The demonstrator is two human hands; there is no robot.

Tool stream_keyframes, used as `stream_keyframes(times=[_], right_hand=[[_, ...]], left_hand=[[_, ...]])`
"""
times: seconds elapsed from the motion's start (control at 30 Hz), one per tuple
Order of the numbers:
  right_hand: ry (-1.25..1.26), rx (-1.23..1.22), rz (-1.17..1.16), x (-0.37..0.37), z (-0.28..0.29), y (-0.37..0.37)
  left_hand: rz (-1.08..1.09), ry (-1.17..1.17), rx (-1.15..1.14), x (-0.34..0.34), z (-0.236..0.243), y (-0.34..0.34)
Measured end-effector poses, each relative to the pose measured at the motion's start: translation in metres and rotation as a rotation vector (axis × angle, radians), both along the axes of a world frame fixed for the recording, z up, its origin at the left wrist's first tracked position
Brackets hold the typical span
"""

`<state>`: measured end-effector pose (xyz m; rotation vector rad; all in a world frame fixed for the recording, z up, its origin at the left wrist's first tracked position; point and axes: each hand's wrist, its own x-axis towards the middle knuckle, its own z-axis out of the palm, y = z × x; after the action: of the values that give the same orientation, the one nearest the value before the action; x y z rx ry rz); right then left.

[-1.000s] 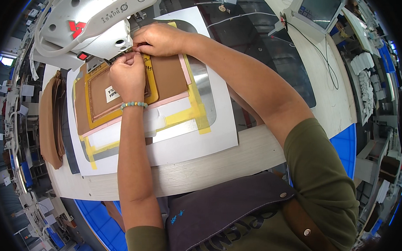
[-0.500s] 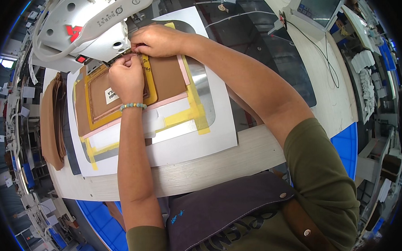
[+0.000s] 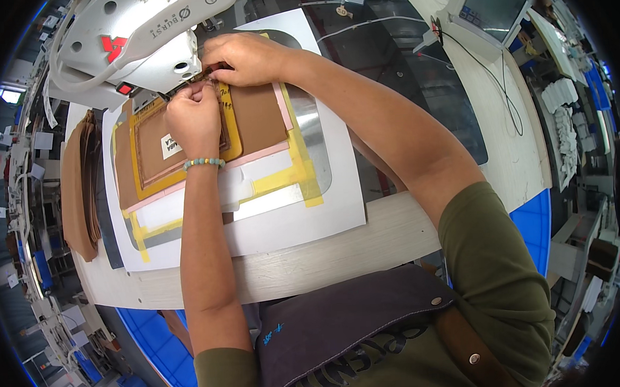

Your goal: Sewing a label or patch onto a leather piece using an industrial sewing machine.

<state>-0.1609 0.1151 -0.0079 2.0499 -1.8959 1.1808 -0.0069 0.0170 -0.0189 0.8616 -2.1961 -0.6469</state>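
Observation:
My left hand (image 3: 192, 115), a bead bracelet on its wrist, is pinched just below the needle area of the white sewing machine (image 3: 120, 43). My right hand (image 3: 245, 58) is beside it at the upper right, fingers curled toward the same spot; what the fingertips of either hold is too small to make out. Beneath them lies a yellow frame template (image 3: 234, 145) over brown material (image 3: 258, 119) with a white label (image 3: 171, 145), pink edging (image 3: 267, 152) and yellow tape (image 3: 298, 166). These rest on a metal plate (image 3: 314, 138) and white sheet (image 3: 345, 199).
A stack of brown pieces (image 3: 78, 183) lies left. A dark panel (image 3: 416, 78) extends right of the white sheet. A screen on a stand (image 3: 492, 9) with a hanging cable sits upper right on the pale table (image 3: 388, 231). Blue bins (image 3: 150, 346) show below the table.
Both hands have shifted very slightly up and left near the needle area, fingers still bent. The view has shifted a little; otherwise things lie as before.

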Motion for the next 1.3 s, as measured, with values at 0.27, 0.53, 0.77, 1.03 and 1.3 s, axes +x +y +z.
stream_keyframes(times=[0.27,0.53,0.77,1.03,1.3], right_hand=[[-0.029,0.020,0.050,0.000,-0.004,-0.007],[0.039,0.065,-0.104,0.000,0.005,0.005],[-0.034,0.397,-0.018,-0.010,0.022,0.008],[-0.348,0.967,0.397,0.008,0.062,0.031],[-0.078,0.968,0.221,0.022,0.082,0.038]], left_hand=[[-0.004,0.002,0.028,0.003,0.004,0.002],[-0.187,0.057,0.170,0.026,0.016,0.018],[-0.354,-0.027,-0.402,0.055,0.025,0.025],[-0.495,-0.052,-0.561,0.039,0.025,0.006],[-0.399,0.090,-0.588,0.045,0.022,-0.009]])
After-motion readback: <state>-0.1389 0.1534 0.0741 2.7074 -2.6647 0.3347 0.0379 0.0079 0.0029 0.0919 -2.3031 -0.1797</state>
